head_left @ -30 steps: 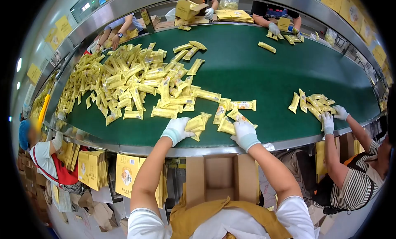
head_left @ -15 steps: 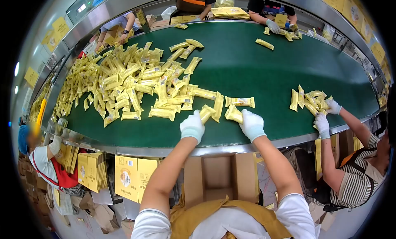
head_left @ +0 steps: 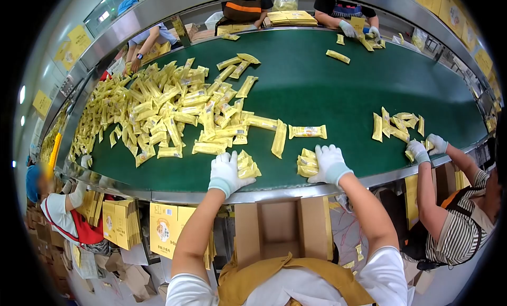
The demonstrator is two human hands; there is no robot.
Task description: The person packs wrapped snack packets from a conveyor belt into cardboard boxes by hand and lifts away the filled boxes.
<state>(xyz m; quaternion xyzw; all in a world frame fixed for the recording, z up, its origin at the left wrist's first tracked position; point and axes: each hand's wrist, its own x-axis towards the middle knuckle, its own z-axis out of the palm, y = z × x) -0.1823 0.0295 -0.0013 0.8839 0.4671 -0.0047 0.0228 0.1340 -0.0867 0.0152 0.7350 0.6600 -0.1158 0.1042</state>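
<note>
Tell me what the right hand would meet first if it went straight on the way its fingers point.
Likely the single yellow packet lying crosswise on the green belt, just ahead of the right hand; height is hard to judge, so it might pass over.

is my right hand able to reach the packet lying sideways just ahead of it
Likely yes: bare green belt lies between the right hand and that packet, though it's touching grouped packets.

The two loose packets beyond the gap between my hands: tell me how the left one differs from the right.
The left packet points away from the near edge, slightly slanted; the right packet lies crosswise. The left packet shows no clear print, while the right packet has coloured print facing up. Both are yellow-wrapped, slim and on the green belt.
</note>
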